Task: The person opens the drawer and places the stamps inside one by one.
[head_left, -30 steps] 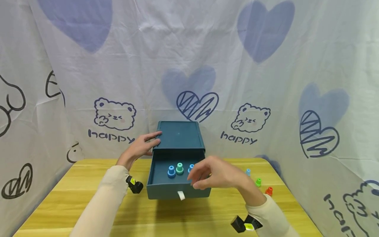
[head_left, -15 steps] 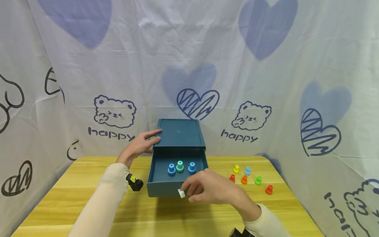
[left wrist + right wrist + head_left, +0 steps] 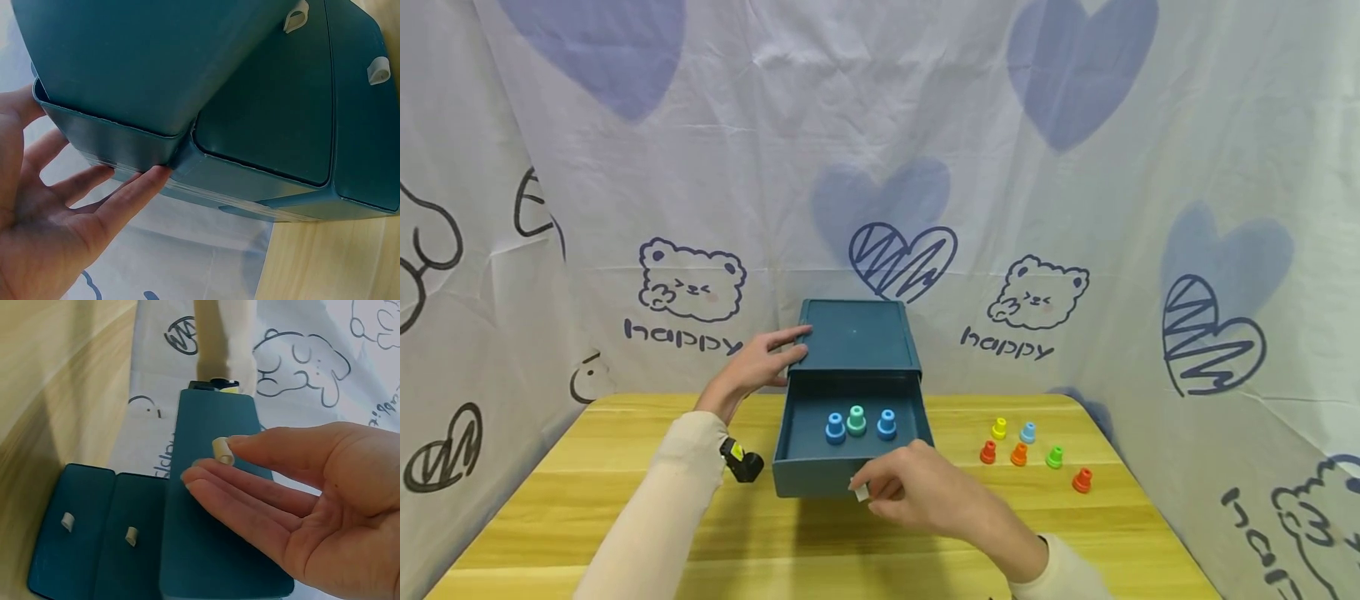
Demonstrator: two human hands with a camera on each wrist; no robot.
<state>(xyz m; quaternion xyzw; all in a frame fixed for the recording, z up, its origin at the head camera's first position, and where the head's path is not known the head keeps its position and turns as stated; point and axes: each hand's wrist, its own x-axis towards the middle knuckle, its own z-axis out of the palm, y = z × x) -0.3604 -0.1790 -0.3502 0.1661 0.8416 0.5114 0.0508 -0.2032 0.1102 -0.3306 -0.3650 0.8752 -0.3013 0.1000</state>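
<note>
A dark teal drawer unit [image 3: 853,337] stands at the table's back, its top drawer [image 3: 808,479] pulled out. Inside the drawer stand a blue peg-like piece [image 3: 835,429], a mint-green piece [image 3: 856,422] and another blue piece [image 3: 887,426]. My left hand [image 3: 752,371] rests against the unit's left side, fingers spread, two fingertips over the top edge. At the drawer front, my right hand [image 3: 925,493] pinches the white pull tab [image 3: 223,452] between thumb and index finger; its other fingers lie in front of the drawer face.
On the wooden table [image 3: 625,500] to the right stand a yellow piece [image 3: 998,428], a light blue one [image 3: 1027,432], a green one [image 3: 1055,457], an orange one [image 3: 1018,454] and red ones [image 3: 1082,480]. Two shut lower drawers [image 3: 269,106] show below. A printed curtain hangs behind.
My right hand has moved down from over the drawer's right front edge to the pull tab and now takes hold of it. My left hand stays in place.
</note>
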